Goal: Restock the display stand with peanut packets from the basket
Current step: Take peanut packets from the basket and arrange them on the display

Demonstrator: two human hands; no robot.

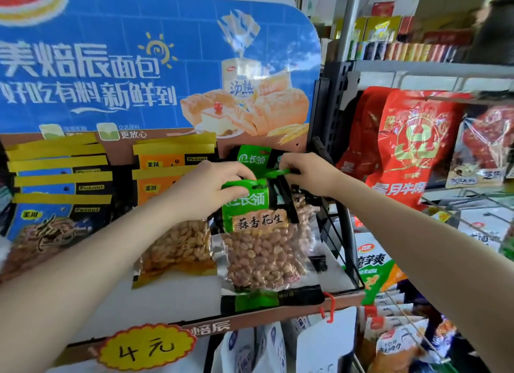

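The left hand (207, 187) gripped the green top of a peanut packet (260, 233), fingers curled over it. The right hand (301, 171) pinched a green hook (276, 173) just above. The packet hung at the stand (155, 306), beside orange packets (173, 178) and blue packets (59, 194). A yellow price tag (146, 349) sat below.

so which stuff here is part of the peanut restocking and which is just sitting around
Part of the job:
- green peanut packet, gripped at its top by the left hand
- right hand, pinching the green hook
- display stand

Just there:
- orange peanut packets
- blue packets
- red bags
- price tag
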